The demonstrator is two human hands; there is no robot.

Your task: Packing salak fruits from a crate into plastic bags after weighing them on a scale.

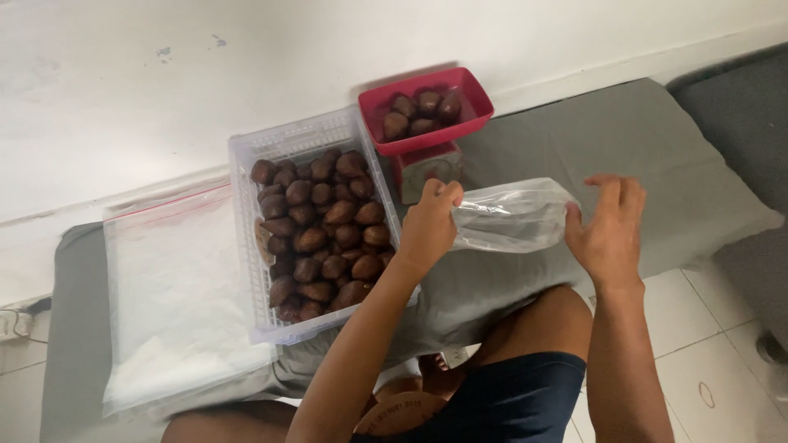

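My left hand (428,226) pinches one end of a clear plastic bag (510,217) that stretches across the grey mat (640,156). My right hand (609,223) grips the bag's other end, fingers spread around its edge. Just left of my left hand stands a white slotted plastic crate (283,148) full of brown scaly snake fruits (324,234). Behind the bag, a red tray (427,82) with several of the same fruits rests on a small kitchen scale (428,171).
A stack of large clear zip bags (176,295) lies on the mat left of the crate. The white wall (328,41) runs along the back. My bent legs (533,361) and the tiled floor (722,369) fill the near side.
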